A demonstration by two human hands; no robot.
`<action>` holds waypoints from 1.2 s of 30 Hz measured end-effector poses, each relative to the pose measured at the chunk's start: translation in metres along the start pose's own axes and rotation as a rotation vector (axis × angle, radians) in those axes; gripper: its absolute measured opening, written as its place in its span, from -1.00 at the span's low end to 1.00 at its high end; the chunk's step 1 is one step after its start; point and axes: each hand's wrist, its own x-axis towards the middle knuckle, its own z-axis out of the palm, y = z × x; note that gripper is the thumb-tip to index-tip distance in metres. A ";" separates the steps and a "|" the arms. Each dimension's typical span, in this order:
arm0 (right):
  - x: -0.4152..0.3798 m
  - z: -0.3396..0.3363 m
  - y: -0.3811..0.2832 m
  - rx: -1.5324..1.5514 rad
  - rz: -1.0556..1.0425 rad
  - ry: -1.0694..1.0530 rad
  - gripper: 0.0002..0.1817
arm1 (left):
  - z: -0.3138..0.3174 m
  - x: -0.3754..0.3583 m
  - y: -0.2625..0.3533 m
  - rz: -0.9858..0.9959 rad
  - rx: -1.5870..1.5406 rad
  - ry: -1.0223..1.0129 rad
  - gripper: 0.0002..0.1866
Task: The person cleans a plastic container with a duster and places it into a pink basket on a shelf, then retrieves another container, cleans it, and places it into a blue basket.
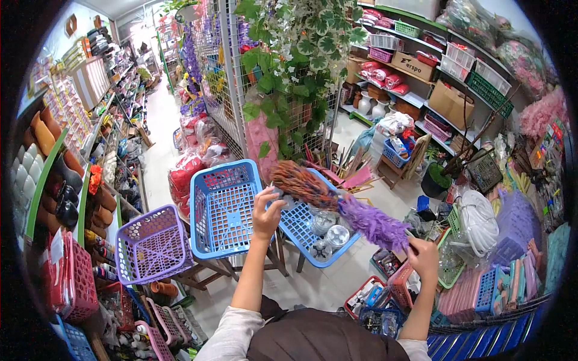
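Note:
A long bundle, brown and orange at one end and purple [373, 222] and feathery at the other, is stretched between my hands. My left hand [267, 213] is raised near its brown end, fingers bent; whether it grips anything is unclear. My right hand [423, 257] is closed on the tip of the purple end. Beneath the bundle is a blue basket [328, 262] with clear round items inside. A second blue basket [194, 207] stands beside my left hand, with a purple basket [153, 278] to its left.
Wooden stools [280, 262] stand under the baskets. A wire-mesh rack with hanging green vines [268, 66] rises ahead. Stocked shelves line both sides. Red plastic-wrapped goods [183, 180] sit beside the aisle [158, 141]. Crates and a coiled white hose [480, 222] are at the right.

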 end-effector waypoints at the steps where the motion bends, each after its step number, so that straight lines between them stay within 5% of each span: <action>1: -0.002 0.004 -0.001 0.054 -0.014 -0.055 -0.78 | 0.001 -0.001 -0.003 -0.031 0.007 0.003 -0.73; 8: -0.015 0.039 0.040 0.147 0.025 -0.053 -0.79 | -0.007 -0.010 -0.013 -0.218 -0.071 0.041 -0.78; 10: -0.021 0.074 0.055 0.289 0.214 -0.069 -0.75 | -0.007 -0.016 -0.012 -0.231 -0.067 0.035 -0.78; 17: -0.002 0.143 -0.006 0.178 0.423 -0.430 -0.67 | -0.003 -0.046 -0.005 -0.325 -0.115 -0.003 -0.76; 24: -0.008 0.240 -0.022 -0.058 0.249 -0.634 -0.71 | -0.002 -0.066 0.006 -0.386 -0.138 -0.110 -0.76; 30: -0.028 0.300 -0.029 0.043 0.315 -0.590 -0.69 | 0.002 -0.072 0.018 -0.429 -0.166 -0.130 -0.76; 36: -0.020 0.287 -0.028 0.027 0.129 -0.451 -0.61 | -0.005 -0.062 0.036 -0.388 -0.247 -0.213 -0.74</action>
